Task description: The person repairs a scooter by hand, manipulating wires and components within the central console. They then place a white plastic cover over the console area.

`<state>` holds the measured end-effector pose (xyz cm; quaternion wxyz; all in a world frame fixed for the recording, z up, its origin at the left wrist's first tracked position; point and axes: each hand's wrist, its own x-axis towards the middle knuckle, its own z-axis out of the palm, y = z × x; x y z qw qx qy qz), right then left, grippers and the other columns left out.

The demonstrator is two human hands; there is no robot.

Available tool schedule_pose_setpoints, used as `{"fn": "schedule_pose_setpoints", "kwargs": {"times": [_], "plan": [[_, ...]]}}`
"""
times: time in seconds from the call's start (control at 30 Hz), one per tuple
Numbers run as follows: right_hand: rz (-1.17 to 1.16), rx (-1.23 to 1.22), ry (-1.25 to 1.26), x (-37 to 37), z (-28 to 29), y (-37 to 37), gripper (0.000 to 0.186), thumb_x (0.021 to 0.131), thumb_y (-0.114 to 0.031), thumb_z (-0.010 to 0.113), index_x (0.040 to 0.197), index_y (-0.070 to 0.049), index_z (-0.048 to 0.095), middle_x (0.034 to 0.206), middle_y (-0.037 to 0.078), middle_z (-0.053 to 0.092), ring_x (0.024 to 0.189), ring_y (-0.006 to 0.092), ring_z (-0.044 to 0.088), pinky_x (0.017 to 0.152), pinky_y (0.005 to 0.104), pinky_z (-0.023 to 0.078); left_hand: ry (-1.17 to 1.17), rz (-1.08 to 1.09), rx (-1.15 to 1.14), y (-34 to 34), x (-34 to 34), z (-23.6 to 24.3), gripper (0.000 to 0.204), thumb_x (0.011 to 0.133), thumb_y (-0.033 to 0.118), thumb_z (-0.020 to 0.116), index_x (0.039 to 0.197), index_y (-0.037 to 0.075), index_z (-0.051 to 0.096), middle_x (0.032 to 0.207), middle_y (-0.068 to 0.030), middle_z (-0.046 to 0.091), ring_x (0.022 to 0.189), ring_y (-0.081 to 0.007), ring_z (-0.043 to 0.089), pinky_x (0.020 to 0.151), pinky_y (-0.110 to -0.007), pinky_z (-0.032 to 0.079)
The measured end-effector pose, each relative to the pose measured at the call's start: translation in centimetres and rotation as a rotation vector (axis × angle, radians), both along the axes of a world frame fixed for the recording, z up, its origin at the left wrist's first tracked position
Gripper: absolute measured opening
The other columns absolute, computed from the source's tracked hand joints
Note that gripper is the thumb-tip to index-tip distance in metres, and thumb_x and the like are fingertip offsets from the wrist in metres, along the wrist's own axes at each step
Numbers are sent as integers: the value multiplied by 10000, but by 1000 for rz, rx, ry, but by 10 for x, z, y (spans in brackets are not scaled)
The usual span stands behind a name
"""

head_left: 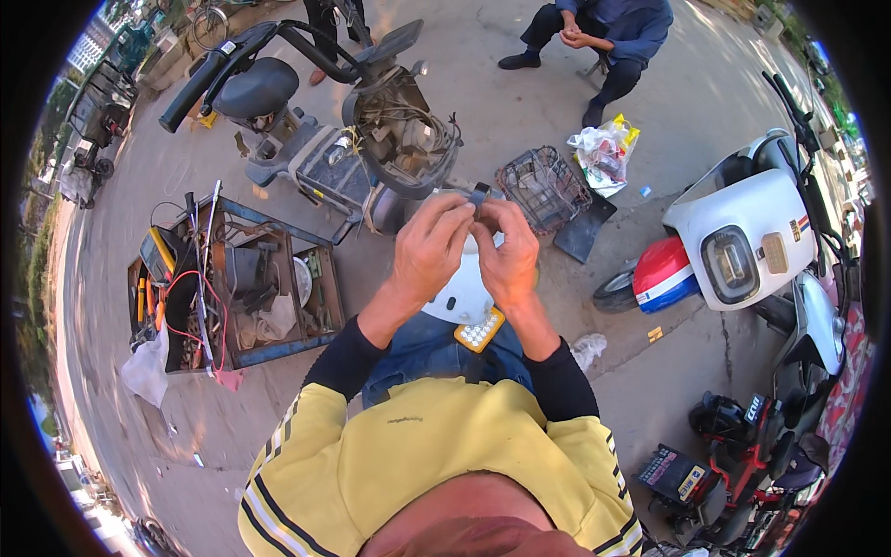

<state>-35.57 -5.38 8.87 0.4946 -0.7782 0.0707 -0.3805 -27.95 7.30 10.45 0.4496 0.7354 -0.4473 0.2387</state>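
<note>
My left hand point(432, 243) and my right hand point(506, 246) are raised together at the centre, fingers pinched on a small dark part point(480, 195). Its detail is too small to make out. Below my hands a white curved plastic piece point(450, 290) rests over my lap, with a yellow item dotted with white round spots point(479, 328) at its lower edge. Just beyond my hands stands a partly dismantled electric scooter point(394, 130) with exposed wiring.
An open toolbox point(232, 362) full of tools is at left. A wire basket point(543, 186), black slab point(580, 237) and plastic bag point(603, 158) lie at right, near a white scooter point(705, 241). A crouching person point(613, 28) and a standing person's legs point(325, 37) are ahead. More scooters point(724, 464) stand lower right.
</note>
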Motion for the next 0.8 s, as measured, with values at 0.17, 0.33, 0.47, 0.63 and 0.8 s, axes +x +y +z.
{"fn": "schedule_pose_setpoints", "kwargs": {"times": [0.17,0.33,0.47,0.63,0.8], "plan": [[-25,-31,-22,1,4,-2,235,914,94,741,1131,17,690,1113,120,728,859,212,746,778,329,598,292,-85,-124,-8,-4,11,299,875,-53,779,1156,8,701,1156,-129,714,882,-285,735,750,-377,606],[-46,-99,-30,3,7,-3,229,912,69,742,1122,2,683,1119,132,720,864,290,753,752,368,605,376,-129,-82,-8,2,20,296,884,-45,774,1159,13,679,1144,-127,698,858,-253,733,757,-370,596],[-63,-163,-7,5,6,-4,234,908,106,724,1119,12,688,1103,134,723,857,273,752,769,350,603,394,-159,-47,-7,8,17,265,888,-45,765,1128,12,671,1106,-124,679,869,-255,725,769,-367,592],[-50,-167,-8,6,5,-1,241,906,111,721,1122,8,689,1111,138,726,876,294,757,772,369,605,482,-217,-26,-2,16,10,256,919,-70,777,1137,-13,654,1153,-109,659,968,-200,691,826,-327,617],[-49,-176,1,8,7,-3,210,933,27,734,1133,-8,682,1123,152,718,938,389,731,763,431,595,624,-223,-28,-4,14,14,230,947,-68,754,1135,-10,634,1151,-98,631,1014,-182,669,860,-319,617]]}}
